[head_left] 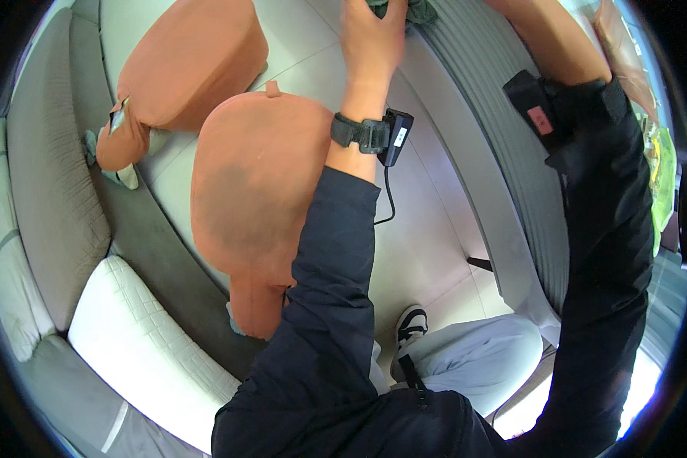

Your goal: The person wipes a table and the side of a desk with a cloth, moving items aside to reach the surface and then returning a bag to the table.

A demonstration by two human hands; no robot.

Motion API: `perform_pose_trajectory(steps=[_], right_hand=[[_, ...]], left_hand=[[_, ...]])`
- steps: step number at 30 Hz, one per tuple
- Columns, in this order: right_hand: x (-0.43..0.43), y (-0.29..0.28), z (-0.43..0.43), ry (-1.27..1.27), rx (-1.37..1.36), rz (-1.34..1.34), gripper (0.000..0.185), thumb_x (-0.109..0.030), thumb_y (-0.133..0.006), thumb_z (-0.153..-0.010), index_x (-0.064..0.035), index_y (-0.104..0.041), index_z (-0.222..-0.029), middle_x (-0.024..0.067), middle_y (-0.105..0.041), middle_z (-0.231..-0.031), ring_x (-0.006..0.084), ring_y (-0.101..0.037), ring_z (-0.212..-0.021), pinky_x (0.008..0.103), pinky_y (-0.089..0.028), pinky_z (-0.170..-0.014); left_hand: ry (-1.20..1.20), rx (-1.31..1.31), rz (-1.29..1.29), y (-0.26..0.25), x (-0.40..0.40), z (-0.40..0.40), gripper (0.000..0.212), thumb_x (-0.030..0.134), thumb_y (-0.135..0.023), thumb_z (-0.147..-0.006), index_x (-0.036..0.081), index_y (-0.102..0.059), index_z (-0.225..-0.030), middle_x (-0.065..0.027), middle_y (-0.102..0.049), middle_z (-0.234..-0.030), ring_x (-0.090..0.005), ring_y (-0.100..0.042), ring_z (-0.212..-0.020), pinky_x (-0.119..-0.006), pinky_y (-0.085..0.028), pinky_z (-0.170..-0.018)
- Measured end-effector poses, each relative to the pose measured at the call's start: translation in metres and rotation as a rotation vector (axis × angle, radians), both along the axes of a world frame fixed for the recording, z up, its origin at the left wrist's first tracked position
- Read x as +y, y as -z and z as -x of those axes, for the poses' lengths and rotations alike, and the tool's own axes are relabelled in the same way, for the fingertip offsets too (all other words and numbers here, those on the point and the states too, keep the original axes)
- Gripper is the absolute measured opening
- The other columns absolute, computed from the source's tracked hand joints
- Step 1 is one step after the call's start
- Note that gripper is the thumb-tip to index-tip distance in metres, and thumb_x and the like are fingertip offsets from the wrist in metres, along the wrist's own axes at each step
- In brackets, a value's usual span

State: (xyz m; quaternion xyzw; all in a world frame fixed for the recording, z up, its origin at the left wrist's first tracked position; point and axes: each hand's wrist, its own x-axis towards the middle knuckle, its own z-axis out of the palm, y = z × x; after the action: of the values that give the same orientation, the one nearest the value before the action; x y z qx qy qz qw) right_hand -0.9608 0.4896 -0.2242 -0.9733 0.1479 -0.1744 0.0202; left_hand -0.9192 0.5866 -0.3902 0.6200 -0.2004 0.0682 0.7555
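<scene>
My left hand (372, 37) reaches to the top edge of the view, and its fingertips are cut off there. It grips a dark green cloth (421, 11), which shows between thumb and fingers and beside the hand, at the corner of a grey ribbed tabletop (481, 63). A black strap with a small cabled device (396, 137) is around the left wrist. My right hand is beyond the top edge; only the wrist and forearm show, above the tabletop, with another black device (529, 109) at the cuff.
Two orange animal-shaped stools (252, 183) stand on the tiled floor (423, 229), left of my left arm; the nearer bears a dark stain. A grey sofa (149, 240) with a white quilted cushion (143, 349) runs along the left. Green plastic packaging (664, 177) lies beyond my right arm.
</scene>
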Motion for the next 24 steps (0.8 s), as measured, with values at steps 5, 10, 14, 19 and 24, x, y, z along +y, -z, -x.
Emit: perform_pose_trajectory(steps=[5,10,14,19,24], right_hand=[[0.023,0.005,0.016,-0.059,-0.142,-0.015,0.069,-0.043,-0.062,-0.090,0.0051,-0.053,-0.138,0.0321,-0.061,-0.131,0.0472,-0.057,-0.124,0.0488,-0.043,-0.108],[0.028,-0.017,0.011,0.051,0.036,-0.052,0.063,-0.042,-0.061,-0.090,0.0065,-0.060,-0.130,0.0315,-0.066,-0.123,0.0470,-0.061,-0.117,0.0468,-0.047,-0.103],[0.038,0.018,0.004,-0.107,-0.189,-0.088,0.058,-0.039,-0.064,-0.089,0.0063,-0.063,-0.126,0.0304,-0.068,-0.118,0.0464,-0.064,-0.113,0.0462,-0.049,-0.100],[-0.029,0.000,-0.004,-0.271,-0.110,-0.346,0.048,-0.033,-0.064,-0.093,0.0046,-0.065,-0.123,0.0267,-0.070,-0.114,0.0345,-0.067,-0.104,0.0376,-0.051,-0.093],[-0.016,0.006,-0.011,-0.200,-0.174,-0.593,0.046,-0.033,-0.063,-0.095,0.0043,-0.066,-0.123,0.0231,-0.070,-0.112,0.0276,-0.066,-0.103,0.0348,-0.050,-0.092]], left_hand=[[-0.184,-0.142,-0.177,-0.003,-0.011,0.001,0.036,0.020,-0.063,-0.098,0.005,-0.058,-0.130,-0.0228,-0.065,-0.122,-0.0437,-0.062,-0.112,-0.047,-0.050,-0.094],[-0.217,-0.090,-0.285,-0.025,-0.022,-0.034,0.028,0.022,-0.062,-0.099,0.004,-0.062,-0.120,-0.0238,-0.066,-0.114,-0.0465,-0.061,-0.106,-0.050,-0.049,-0.088],[-0.317,-0.172,-0.350,-0.009,0.000,-0.047,0.034,0.021,-0.063,-0.097,0.004,-0.062,-0.126,-0.0248,-0.066,-0.114,-0.0470,-0.059,-0.108,-0.051,-0.049,-0.091],[-0.164,-0.293,-0.139,-0.022,-0.020,0.023,0.055,0.013,-0.063,-0.090,0.001,-0.050,-0.142,-0.0313,-0.064,-0.114,-0.0476,-0.058,-0.110,-0.049,-0.049,-0.097],[0.218,-0.189,-0.323,-0.036,0.032,0.086,0.077,0.021,-0.074,-0.087,0.010,-0.035,-0.153,-0.0199,-0.057,-0.119,-0.0425,-0.065,-0.101,-0.048,-0.052,-0.085]])
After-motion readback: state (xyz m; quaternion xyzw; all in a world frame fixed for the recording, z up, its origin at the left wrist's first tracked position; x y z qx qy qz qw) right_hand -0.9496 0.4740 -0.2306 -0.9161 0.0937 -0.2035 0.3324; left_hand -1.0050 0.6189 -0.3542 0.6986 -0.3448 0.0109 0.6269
